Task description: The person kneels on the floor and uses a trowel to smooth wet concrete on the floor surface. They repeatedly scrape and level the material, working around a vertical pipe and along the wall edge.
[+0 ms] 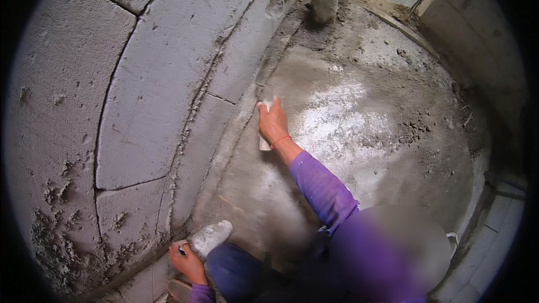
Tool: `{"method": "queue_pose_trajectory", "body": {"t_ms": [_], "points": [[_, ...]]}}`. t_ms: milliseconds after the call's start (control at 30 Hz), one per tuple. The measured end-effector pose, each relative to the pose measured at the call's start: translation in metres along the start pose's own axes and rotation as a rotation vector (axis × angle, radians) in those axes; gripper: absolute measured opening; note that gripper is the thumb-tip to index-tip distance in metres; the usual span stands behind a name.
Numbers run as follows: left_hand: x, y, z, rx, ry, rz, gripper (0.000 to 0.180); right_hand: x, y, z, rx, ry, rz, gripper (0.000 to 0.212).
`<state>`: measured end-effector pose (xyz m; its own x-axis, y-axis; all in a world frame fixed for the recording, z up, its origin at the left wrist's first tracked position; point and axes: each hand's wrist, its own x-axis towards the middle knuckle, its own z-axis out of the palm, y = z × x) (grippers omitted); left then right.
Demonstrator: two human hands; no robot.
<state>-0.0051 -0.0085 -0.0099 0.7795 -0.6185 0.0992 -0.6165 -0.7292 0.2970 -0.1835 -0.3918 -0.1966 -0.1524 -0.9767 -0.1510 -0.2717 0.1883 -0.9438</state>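
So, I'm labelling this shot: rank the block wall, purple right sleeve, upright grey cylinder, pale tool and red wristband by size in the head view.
Block wall
Purple right sleeve
Upright grey cylinder and pale tool: unsure, right hand covers part of the tool
Red wristband

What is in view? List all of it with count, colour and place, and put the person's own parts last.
Block wall: 1, pale grey, left
Floor: 1, grey-brown with whitish patches, centre
Upright tube: 1, grey, top centre
Loose crumbs: many, dark, right side of the floor
Pale blocks: several, grey, lower right
Flat tool: 1, whitish, under the right hand
Dusty rounded thing: 1, whitish, beside the left hand; perhaps a shoe
Blurred round shape: 1, grey and purple, lower right; unclear
Wrist string: 1, red, right wrist
Sleeves: 2, purple, lower half
Right hand: 1, bare, centre
Left hand: 1, bare, lower left
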Motion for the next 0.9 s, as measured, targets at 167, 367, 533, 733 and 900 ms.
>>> {"method": "queue_pose_trajectory", "body": {"t_ms": [167, 367, 533, 733, 900], "points": [[-0.003, -0.004, -0.017, 0.053, 0.058, -0.06, 0.017, -0.022, -0.084, -0.032, 0.348, -0.084, 0.12, 0.038], [0.0, 0.013, -0.001, -0.061, -0.017, -0.036, 0.008, 0.078, -0.032, -0.005, -0.066, -0.108, 0.227, 0.043], [0.0, 0.009, -0.013, -0.022, 0.017, -0.048, 0.007, 0.042, -0.055, 0.013, 0.116, 0.035, 0.137, 0.042], [0.0, 0.002, -0.006, -0.032, 0.019, -0.021, 0.008, 0.073, -0.037, 0.004, -0.26, -0.064, 0.158, 0.043], [-0.002, 0.008, -0.014, -0.026, 0.023, -0.04, 0.01, 0.061, -0.055, 0.013, 0.109, -0.104, 0.176, 0.049]]}}
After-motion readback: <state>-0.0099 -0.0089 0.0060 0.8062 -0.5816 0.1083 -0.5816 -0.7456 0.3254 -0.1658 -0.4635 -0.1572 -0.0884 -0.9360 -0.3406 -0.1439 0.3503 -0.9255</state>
